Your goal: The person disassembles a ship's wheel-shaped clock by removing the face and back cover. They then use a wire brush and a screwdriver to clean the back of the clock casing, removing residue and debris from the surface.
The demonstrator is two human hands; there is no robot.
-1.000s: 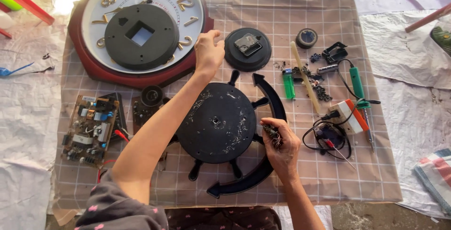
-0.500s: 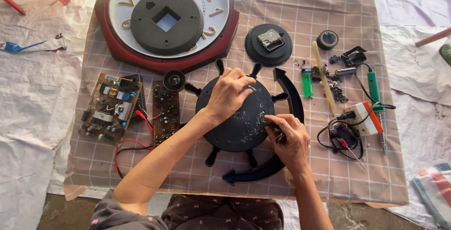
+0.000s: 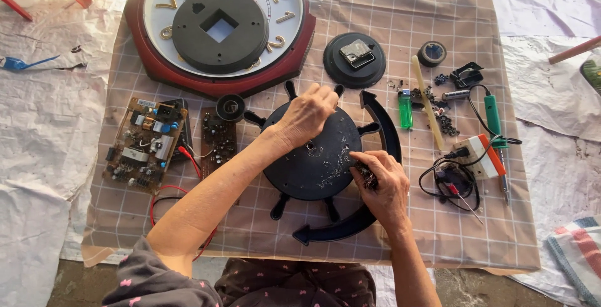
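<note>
One head-worn camera looks almost straight down, fairly near, onto the checked cloth.

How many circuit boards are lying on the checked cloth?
2: a larger circuit board near the cloth's left edge, and a smaller dark board just right of it. Others may be hidden.

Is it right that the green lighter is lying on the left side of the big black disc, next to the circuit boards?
No. The head view shows the green lighter lying to the right of the big black disc; the circuit boards are on the left.
</note>
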